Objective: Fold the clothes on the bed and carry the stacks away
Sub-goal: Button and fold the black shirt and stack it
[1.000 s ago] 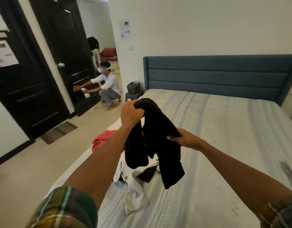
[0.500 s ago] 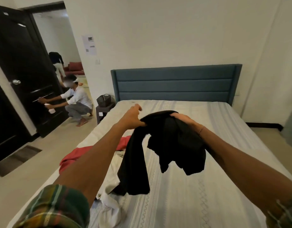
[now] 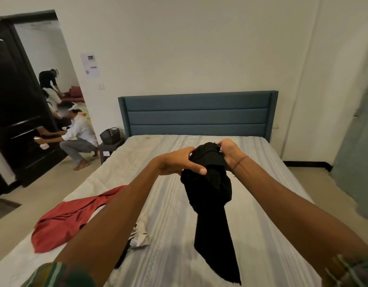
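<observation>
Above mid-bed, both arms out front. Left hand (image 3: 179,161) grips the bunched top of a black garment (image 3: 210,193), thumb across the near side, fingers curled round the cloth. Right hand (image 3: 228,151) pinches the same bundle at its far upper edge, fingers curled in; thread bracelet (image 3: 240,162) on that wrist. Hands close together, cloth wadded betw. them. Rest of garment hangs free below the hands, twisted, tapering to a long tail that ends near the bottom of frame; whether the tail touches the mattress, can't tell. Plaid sleeves (image 3: 59,275) at both near corners. Bed (image 3: 168,204) w/ striped grey-white cover runs from near edge to a blue-grey padded headboard (image 3: 197,113) at far wall. Red garment (image 3: 69,218) spread flat on left side of bed, near the edge. Crumpled white cloth (image 3: 140,235) just right of the left forearm, partly hidden by it; dark piece under it, unclear what. Far left: small side table (image 3: 109,149) beside bed w/ a black mesh basket (image 3: 110,135) on top. Person in white shirt (image 3: 79,135) squats by a dark door (image 3: 17,112), spray bottle in hand. Another person (image 3: 49,78) bent over in the room beyond the doorway. Paper notice (image 3: 91,65) on far wall, left of headboard.
</observation>
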Tool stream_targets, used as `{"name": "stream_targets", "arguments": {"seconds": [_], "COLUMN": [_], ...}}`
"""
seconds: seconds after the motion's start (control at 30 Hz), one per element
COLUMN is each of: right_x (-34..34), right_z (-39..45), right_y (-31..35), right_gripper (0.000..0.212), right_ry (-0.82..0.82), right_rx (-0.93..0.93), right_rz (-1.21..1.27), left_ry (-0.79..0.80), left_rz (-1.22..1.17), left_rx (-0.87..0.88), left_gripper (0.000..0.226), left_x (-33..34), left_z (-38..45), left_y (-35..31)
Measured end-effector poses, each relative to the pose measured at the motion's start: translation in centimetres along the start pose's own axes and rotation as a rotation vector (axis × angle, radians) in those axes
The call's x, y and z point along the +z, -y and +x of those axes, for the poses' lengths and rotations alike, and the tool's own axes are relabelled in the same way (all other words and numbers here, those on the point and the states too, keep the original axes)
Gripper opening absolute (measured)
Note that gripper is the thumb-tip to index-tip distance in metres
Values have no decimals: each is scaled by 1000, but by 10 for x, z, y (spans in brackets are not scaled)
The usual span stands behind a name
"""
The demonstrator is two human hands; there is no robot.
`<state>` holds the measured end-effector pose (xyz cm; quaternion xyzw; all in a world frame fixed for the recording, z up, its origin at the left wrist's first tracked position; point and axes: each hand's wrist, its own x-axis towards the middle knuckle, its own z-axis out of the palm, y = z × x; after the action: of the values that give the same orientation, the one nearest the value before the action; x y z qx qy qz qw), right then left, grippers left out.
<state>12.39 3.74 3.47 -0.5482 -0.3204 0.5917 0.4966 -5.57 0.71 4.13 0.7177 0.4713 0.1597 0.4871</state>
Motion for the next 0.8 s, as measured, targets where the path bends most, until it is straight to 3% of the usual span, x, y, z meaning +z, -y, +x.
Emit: {"name": "stream_targets", "arguments": {"seconds": [0.07,0.17,0.2,0.33,0.43,0.5,0.57,0.63,0.7,0.8], "right_x": [-22,-55,-61,-89,-106,-112,-118,-125,-130,-125], "right_z": [10,15,13,4,4,5,7,6,2,-7], "right_y": [8,18,19,30,34,34,35,38,43,46], "right_gripper": [23,25,26,41,50,51,62,75,63,32], "right_ry": [-9,180,245,469,460,376,284,384,546,556], "right_rx": [14,50,31,-143,-156,-290,-499,-648,-663,-706], "right_rz": [51,97,51,-379,-775,-935,-908,-750,-645,-628], "left_ry": [-58,-207,-276,-464,-481,-447,-393,-350,-334,-324], "left_rz": [44,75,55,-2,113,181,202,174,169,355], "left_rx": [4,69,76,109,171,243,309,314,275,290], "left_gripper": [78,17,14,34,32,28,24,27,46,59], "left_x": [8,25,27,34,30,27,30,35,38,33], "left_z": [17,40,42,59,67,73,75,77,76,79], "left_y": [-9,-24,-26,-45,-69,-81,-92,-105,-123,-137]}}
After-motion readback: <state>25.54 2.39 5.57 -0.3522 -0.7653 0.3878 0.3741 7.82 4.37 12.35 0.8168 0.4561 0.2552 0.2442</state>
